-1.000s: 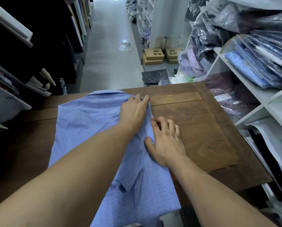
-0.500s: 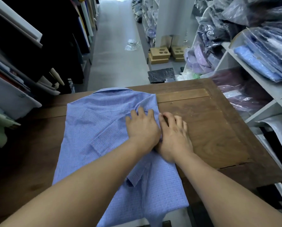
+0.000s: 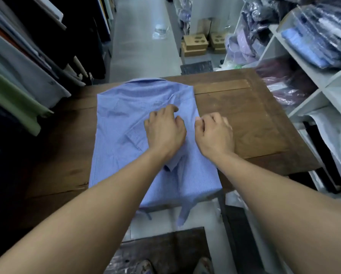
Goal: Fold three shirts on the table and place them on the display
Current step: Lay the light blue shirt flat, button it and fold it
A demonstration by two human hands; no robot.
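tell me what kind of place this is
Most likely a clothing shop's stockroom. White shelves on the right hold bagged shirts, cloth in many colours is packed along the left, and a blue shirt lies part-folded on a wooden table in the aisle.

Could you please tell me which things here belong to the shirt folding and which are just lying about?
In the job: blue shirt; left hand and right hand on it; wooden table under it; white shelves, probably the display.
Lying about: cardboard boxes and plastic wrapper on the floor; hanging garments on the left; bagged shirts on the shelves.
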